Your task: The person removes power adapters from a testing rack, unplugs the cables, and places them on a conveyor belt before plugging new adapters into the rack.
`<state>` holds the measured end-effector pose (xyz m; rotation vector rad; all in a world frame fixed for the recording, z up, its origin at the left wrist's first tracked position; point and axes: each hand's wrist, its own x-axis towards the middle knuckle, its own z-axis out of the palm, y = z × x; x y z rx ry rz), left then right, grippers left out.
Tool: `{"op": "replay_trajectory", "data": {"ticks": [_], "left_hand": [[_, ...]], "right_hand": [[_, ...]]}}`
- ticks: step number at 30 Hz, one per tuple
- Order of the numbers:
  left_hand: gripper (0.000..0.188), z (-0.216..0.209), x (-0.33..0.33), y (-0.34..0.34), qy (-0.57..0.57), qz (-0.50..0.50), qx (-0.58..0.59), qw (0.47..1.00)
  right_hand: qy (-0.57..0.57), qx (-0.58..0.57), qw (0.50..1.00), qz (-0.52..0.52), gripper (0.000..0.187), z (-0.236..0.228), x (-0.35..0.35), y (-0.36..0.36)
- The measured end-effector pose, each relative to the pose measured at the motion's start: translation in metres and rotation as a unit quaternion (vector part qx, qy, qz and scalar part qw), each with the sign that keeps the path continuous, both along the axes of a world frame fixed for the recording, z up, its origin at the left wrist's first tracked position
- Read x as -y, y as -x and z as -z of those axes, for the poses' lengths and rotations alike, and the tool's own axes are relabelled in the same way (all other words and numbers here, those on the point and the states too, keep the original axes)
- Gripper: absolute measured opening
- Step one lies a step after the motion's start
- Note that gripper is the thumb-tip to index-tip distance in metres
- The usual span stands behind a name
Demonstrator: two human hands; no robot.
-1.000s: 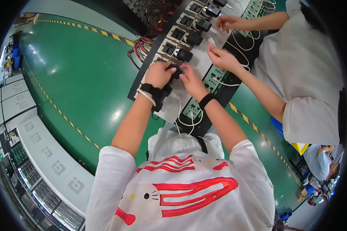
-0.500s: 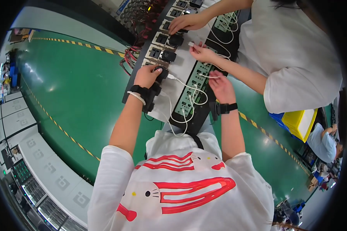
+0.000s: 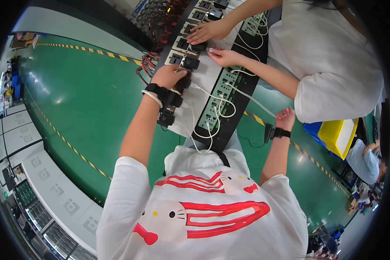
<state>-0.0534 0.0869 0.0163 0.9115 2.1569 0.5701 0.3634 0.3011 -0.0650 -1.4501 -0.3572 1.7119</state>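
Note:
My left hand (image 3: pixel 168 76) is closed at the row of sockets, its fingertips on the upper end of a black power adapter (image 3: pixel 186 81) that the hand partly covers. A white USB cable (image 3: pixel 195 86) ends beside this adapter. Just beyond my fingers, another black adapter (image 3: pixel 191 63) sits in a socket. Out to the right, my right hand (image 3: pixel 285 118) pinches a white cable (image 3: pixel 253 99), drawn nearly straight from the green port panel (image 3: pixel 207 121). Several other white cables loop out of that panel.
Across the bench, a co-worker's hand (image 3: pixel 209 32) rests on an adapter, while their other hand (image 3: pixel 223 56) holds a white plug. Red wires (image 3: pixel 149 63) bunch behind the sockets. A yellow bin (image 3: pixel 337 138) stands at the right. White cabinets (image 3: pixel 47 173) line the left.
My right hand has moved right and toward me, pulling the white cable taut. My left hand has shifted slightly farther along the sockets. The co-worker's plug has come closer to the adapters.

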Motion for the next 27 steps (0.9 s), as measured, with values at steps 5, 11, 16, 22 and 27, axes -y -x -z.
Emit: {"op": "replay_trajectory", "data": {"ticks": [5,11,16,22,27], "left_hand": [[0.046,0.005,-0.036,-0.004,-0.028,-0.055,-0.085,0.995],[0.039,0.001,-0.043,-0.008,-0.024,-0.06,-0.03,0.997],[0.04,0.01,-0.04,-0.004,-0.034,-0.074,-0.018,0.997],[0.04,0.007,-0.037,-0.006,-0.069,-0.084,-0.02,0.994],[0.039,0.005,-0.037,-0.005,-0.081,-0.067,-0.038,0.994]], "right_hand": [[-0.206,0.192,0.836,-0.47,0.037,-0.053,0.068,0.103],[-0.375,0.195,0.686,-0.592,0.036,-0.072,0.075,0.226],[-0.364,0.303,0.672,-0.569,0.04,-0.052,0.082,0.261],[-0.337,0.281,0.674,-0.594,0.032,-0.04,0.084,0.26],[-0.318,0.262,0.699,-0.584,0.031,-0.042,0.084,0.261]]}}
